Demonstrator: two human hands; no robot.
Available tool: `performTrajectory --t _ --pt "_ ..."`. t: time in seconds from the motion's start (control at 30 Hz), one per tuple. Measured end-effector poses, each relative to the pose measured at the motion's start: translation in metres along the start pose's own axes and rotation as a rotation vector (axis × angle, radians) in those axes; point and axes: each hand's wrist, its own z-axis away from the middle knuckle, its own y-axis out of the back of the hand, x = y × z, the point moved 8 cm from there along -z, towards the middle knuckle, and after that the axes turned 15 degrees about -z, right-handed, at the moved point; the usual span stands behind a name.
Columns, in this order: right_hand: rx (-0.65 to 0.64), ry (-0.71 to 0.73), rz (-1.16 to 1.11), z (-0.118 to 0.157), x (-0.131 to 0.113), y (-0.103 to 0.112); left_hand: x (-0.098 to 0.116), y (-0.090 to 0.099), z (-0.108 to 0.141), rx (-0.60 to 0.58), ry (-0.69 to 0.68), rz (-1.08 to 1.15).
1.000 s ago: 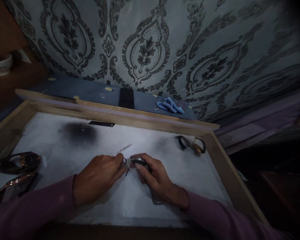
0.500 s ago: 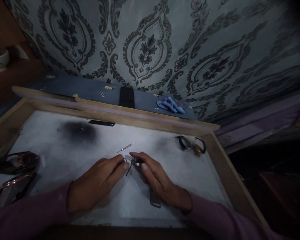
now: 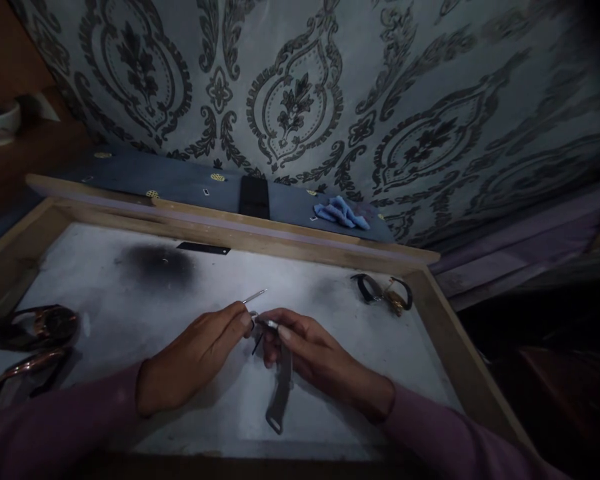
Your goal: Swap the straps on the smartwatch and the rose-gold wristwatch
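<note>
Hanging from right hand (image 3: 315,343) toward near edge of white surface (image 3: 395,333), grey strap (image 3: 281,393) sits just right of left hand (image 3: 193,357), long axis running near-to-far; right hand nearer. Right grip pinches silvery piece (image 3: 272,325) by strap's far end; left grip pinches small dark piece (image 3: 253,323), details blurred. Strap: flat, dull, slotted at near end.
</note>
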Motion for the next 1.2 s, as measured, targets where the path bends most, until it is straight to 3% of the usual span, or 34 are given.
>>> performTrajectory --t 0.2,0.37,0.57,0.87,1.03,1.2 --pt "-0.075 -0.081 -0.111 -0.001 0.007 -0.005 -0.01 -0.01 -0.003 -0.064 0.061 0.136" --pt "-0.03 -0.128 -0.17 -0.001 0.008 0.0 -0.014 -0.015 -0.002 -0.059 0.091 0.225" --pt "0.007 -0.099 -0.226 0.007 -0.004 -0.011 -0.004 -0.007 0.0 -0.047 0.088 0.327" --pt "-0.017 -0.003 -0.274 0.026 -0.018 -0.035 0.008 -0.035 0.014 -0.238 0.26 0.656" --pt "-0.026 -0.045 -0.285 0.023 -0.01 -0.028 0.002 -0.039 0.011 -0.206 0.275 0.784" --pt "-0.095 -0.029 -0.195 0.026 -0.014 -0.03 -0.003 -0.033 0.011 -0.181 0.247 0.757"
